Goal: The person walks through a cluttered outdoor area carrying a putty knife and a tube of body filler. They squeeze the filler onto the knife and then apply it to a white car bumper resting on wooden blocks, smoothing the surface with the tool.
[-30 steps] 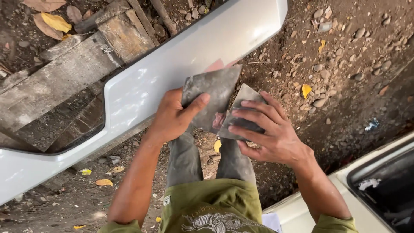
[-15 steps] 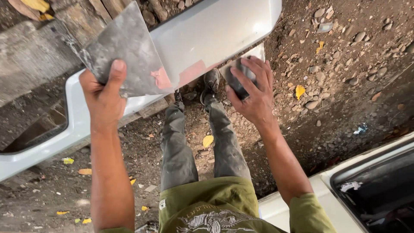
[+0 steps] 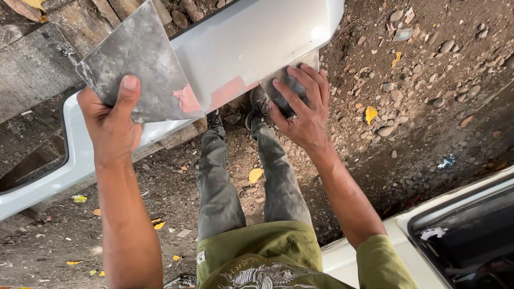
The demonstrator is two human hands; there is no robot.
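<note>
**Head view: two grey plates, one white panel**

Head camera shows two grey plates. My left hand (image 3: 110, 120), arm raised, clamps the large plate (image 3: 136, 61) above the white panel (image 3: 235, 48). My right hand (image 3: 302, 109) grips the small plate (image 3: 286, 88), pressed against the panel's lower edge.

You wear an olive-green short-sleeved shirt (image 3: 267, 251) with a pale line drawing printed across its front, and a small light tag sits at its lower left hem. Your forearms are bare from the sleeve edges down to your left hand (image 3: 110, 126) and right hand (image 3: 302, 109). Your grey trousers (image 3: 243, 182) are dusty, faded and creased at the knees, and they end in dark, dirt-covered shoes (image 3: 257, 104)
</note>
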